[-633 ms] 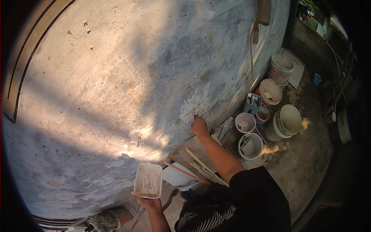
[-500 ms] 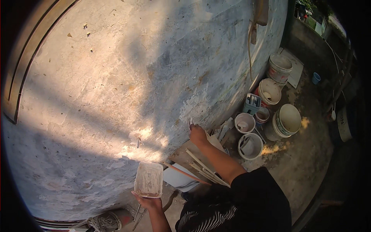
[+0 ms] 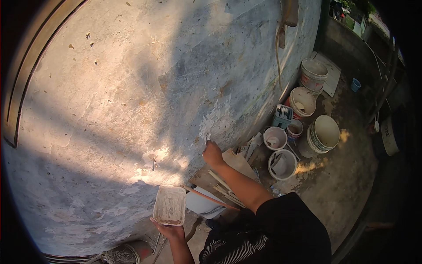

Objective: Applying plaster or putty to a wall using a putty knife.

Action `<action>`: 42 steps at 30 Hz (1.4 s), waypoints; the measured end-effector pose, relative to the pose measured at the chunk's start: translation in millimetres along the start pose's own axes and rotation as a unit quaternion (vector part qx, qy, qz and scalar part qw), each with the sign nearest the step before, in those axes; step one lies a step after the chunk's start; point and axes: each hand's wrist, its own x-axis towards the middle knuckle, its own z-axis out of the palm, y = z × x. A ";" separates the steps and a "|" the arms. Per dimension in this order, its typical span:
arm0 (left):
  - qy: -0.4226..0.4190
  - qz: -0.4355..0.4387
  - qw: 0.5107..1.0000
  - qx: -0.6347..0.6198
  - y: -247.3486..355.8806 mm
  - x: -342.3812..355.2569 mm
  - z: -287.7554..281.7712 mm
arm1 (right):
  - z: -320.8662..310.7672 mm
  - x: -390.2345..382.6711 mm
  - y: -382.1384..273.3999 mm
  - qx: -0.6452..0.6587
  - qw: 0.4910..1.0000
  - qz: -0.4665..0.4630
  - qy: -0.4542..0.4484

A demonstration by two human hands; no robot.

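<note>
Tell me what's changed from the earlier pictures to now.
The right hand has moved left and down along the wall; the view has shifted slightly too. Nothing was visibly picked up or let go. The left hand still holds the shallow rectangular tray, and the buckets stand where they were.

A grey-brown concrete floor [image 3: 327, 180], patched with sunlight, carries a round grey-white plastic bucket [image 3: 290, 170]. Just beyond that bucket stands a round plastic bucket with a pinkish inside [image 3: 276, 130]; to its right, a large round cream plastic bucket [image 3: 327, 132] nested in another; well apart, beyond and to the right, a small blue plastic pail [image 3: 356, 85].
</note>
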 end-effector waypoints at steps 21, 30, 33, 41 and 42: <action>-0.025 -0.026 0.999 0.011 -6.0 1.4 -2.9 | -65.5 18.8 69.5 -0.013 1.000 0.007 0.008; -0.029 -0.026 0.999 0.014 -10.9 4.9 -10.7 | -15.3 -11.3 35.6 -0.040 0.996 -0.039 -0.073; -0.023 -0.018 0.999 0.014 -8.4 3.3 -10.8 | -34.2 -25.3 59.8 -0.023 0.999 -0.002 -0.041; -0.018 -0.018 1.000 0.014 -7.1 4.0 -20.0 | -23.4 40.6 17.3 0.004 0.997 0.040 0.061; -0.020 -0.018 1.000 0.014 -5.7 3.8 -21.3 | -9.1 24.2 8.0 -0.011 0.998 0.020 0.051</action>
